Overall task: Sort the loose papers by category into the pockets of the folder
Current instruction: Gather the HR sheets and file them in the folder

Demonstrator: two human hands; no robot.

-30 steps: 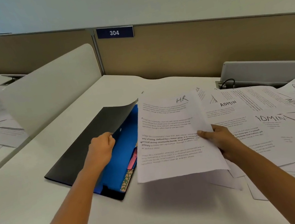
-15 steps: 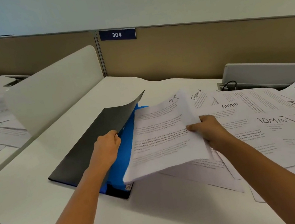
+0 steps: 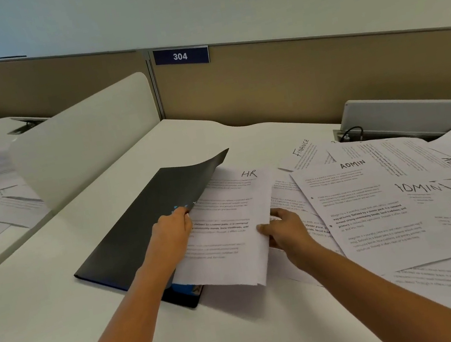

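The black folder cover [image 3: 149,222] is pinched up by the left hand [image 3: 171,236]; the HR sheet [image 3: 228,230] (handwritten heading) is gripped at its edge by the right hand [image 3: 283,229] and lies partly under that cover, loose papers [image 3: 388,203] spread rightward on the desk [image 3: 61,302].

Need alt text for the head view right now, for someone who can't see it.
A right hand slides a white printed sheet headed HR under the black cover of a folder that the left hand holds up, on a white desk beside scattered ADMIN and FINANCE sheets.
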